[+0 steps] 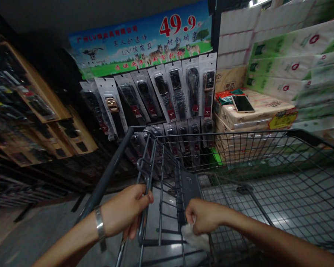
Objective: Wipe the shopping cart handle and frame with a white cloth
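A grey wire shopping cart [183, 135] fills the lower part of the head view, its handle bar slanting up at the left. My left hand [128, 207], with a silver bracelet on its wrist, is closed around the cart's upright wires near the handle. Bunched in my closed right hand [202, 217] is a whitish cloth [195, 237], which hangs down at the folding child-seat part of the cart. Just above that hand is a dark grey plastic seat panel [190, 185]. Whether the cloth touches the wires I cannot tell.
Packaged belts [176, 91] hang on a rack under a blue price banner [144, 37]. Wooden boxes [44, 141] line a shelf at the left. On tissue packs [267, 111] at the right lies a phone [243, 104]. More green and white packs [289, 66] are stacked behind.
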A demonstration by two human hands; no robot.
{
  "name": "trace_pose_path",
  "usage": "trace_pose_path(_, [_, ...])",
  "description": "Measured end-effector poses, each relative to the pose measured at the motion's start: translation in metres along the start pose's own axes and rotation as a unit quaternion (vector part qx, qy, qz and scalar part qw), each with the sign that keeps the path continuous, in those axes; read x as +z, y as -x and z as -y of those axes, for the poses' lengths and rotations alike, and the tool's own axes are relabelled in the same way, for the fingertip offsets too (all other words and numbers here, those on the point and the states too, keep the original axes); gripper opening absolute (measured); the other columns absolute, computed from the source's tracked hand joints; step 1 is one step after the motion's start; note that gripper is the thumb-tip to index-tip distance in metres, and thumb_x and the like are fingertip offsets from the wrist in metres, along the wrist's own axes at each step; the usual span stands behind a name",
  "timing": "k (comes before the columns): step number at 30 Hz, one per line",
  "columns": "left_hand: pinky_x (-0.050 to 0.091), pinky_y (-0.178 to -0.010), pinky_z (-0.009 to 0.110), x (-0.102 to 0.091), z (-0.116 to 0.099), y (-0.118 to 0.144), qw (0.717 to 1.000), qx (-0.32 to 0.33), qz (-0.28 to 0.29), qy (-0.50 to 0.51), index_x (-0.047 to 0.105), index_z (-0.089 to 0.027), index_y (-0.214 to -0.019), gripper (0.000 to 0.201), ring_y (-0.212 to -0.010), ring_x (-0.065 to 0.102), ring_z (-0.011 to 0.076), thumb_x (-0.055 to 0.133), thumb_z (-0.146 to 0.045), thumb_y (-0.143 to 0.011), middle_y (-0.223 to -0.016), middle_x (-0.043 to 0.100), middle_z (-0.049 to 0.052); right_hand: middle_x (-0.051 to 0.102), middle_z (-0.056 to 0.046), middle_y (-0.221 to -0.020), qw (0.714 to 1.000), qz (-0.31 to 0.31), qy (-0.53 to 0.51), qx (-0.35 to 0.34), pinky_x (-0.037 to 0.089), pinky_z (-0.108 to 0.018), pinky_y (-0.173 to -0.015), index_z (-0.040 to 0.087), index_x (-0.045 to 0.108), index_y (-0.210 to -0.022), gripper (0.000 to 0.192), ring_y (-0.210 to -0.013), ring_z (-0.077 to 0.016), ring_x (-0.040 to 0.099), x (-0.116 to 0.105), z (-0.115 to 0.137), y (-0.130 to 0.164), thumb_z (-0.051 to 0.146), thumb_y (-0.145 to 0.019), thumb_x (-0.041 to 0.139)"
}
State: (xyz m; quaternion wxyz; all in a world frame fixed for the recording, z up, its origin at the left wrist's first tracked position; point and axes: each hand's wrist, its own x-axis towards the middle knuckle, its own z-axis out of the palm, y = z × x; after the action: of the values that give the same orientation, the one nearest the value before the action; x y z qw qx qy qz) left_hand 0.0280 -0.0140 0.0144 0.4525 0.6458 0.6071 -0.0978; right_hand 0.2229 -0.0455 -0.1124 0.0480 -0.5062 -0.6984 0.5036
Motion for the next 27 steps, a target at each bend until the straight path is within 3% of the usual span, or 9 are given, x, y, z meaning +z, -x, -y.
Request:
trace_pose_path(4, [0.035, -0.031, 0.019, 0.000, -0.001, 0.000, 1.000, 0.005, 0.007, 0.002, 0.036, -0.016, -0.088, 0.029, -0.034, 0.047, 0.0124, 0.026, -0.042, -0.079, -0.049, 0.054, 0.000, 0.044, 0.005, -0.048, 0.981, -0.156, -0.118, -0.021, 0.026, -0.018, -0.045, 0.015, 0.048, -0.051, 0.006, -0.049, -0.0073, 0.040, -0.034, 0.001, -0.001, 0.009, -0.049, 0.048])
trace_pose_path(9, [0.032, -0.030, 0.018, 0.002, 0.003, -0.001, 1.000, 0.005, -0.015, -0.010, 0.036, -0.016, -0.089, 0.028, -0.032, 0.045, 0.0115, 0.026, -0.039, -0.080, -0.044, 0.049, -0.002, 0.040, 0.007, -0.047, 0.913, -0.246, -0.314, -0.082, 0.025, -0.018, -0.044, 0.017, 0.039, -0.052, 0.009, -0.046, -0.0062, 0.036, -0.061, 0.016, -0.016, 0.010, -0.050, 0.045])
trace_pose_path(12, [0.032, -0.030, 0.017, 0.002, 0.004, -0.001, 1.000, 0.003, -0.021, -0.002, 0.036, -0.016, -0.088, 0.029, -0.033, 0.045, 0.0113, 0.027, -0.042, -0.079, -0.044, 0.048, -0.003, 0.041, 0.007, -0.052, 0.884, -0.324, -0.307, -0.138, 0.027, -0.017, -0.045, 0.017, 0.042, -0.058, 0.012, -0.048, -0.0066, 0.039, -0.063, 0.036, -0.030, 0.007, -0.052, 0.046])
trace_pose_path(15, [0.031, -0.030, 0.018, 0.002, 0.003, 0.000, 1.000, 0.005, -0.012, 0.012, 0.035, -0.016, -0.088, 0.031, -0.033, 0.046, 0.0114, 0.028, -0.044, -0.077, -0.047, 0.050, -0.002, 0.050, 0.003, -0.064, 0.859, -0.408, -0.223, -0.213, 0.034, -0.018, -0.053, 0.015, 0.053, -0.071, 0.017, -0.059, -0.0090, 0.046, -0.057, 0.054, -0.044, 0.004, -0.059, 0.046])
trace_pose_path(17, [0.031, -0.030, 0.019, 0.002, 0.001, 0.001, 1.000, 0.007, -0.005, 0.021, 0.035, -0.016, -0.089, 0.034, -0.033, 0.046, 0.0120, 0.029, -0.046, -0.075, -0.047, 0.051, -0.001, 0.057, -0.001, -0.080, 0.850, -0.417, -0.134, -0.292, 0.038, -0.022, -0.066, 0.015, 0.059, -0.081, 0.024, -0.074, -0.0116, 0.051, -0.049, 0.060, -0.051, 0.004, -0.064, 0.047])
trace_pose_path(20, [0.032, -0.030, 0.019, 0.001, -0.001, 0.002, 1.000, 0.001, -0.005, 0.023, 0.034, -0.016, -0.089, 0.040, -0.033, 0.045, 0.0122, 0.030, -0.051, -0.071, -0.047, 0.050, -0.002, 0.060, -0.003, -0.094, 0.852, -0.360, -0.034, -0.378, 0.035, -0.028, -0.083, 0.018, 0.063, -0.083, 0.023, -0.090, -0.0137, 0.052, -0.037, 0.061, -0.056, 0.005, -0.070, 0.048])
trace_pose_path(27, [0.032, -0.032, 0.019, 0.000, 0.005, -0.001, 1.000, 0.007, 0.003, 0.011, 0.035, -0.016, -0.086, 0.035, -0.036, 0.048, 0.0127, 0.030, -0.048, -0.074, -0.047, 0.050, -0.001, 0.064, -0.004, -0.092, 0.839, -0.387, -0.052, -0.378, 0.035, -0.031, -0.085, 0.018, 0.064, -0.081, 0.029, -0.089, -0.0151, 0.053, -0.014, 0.059, -0.046, 0.001, -0.068, 0.046])
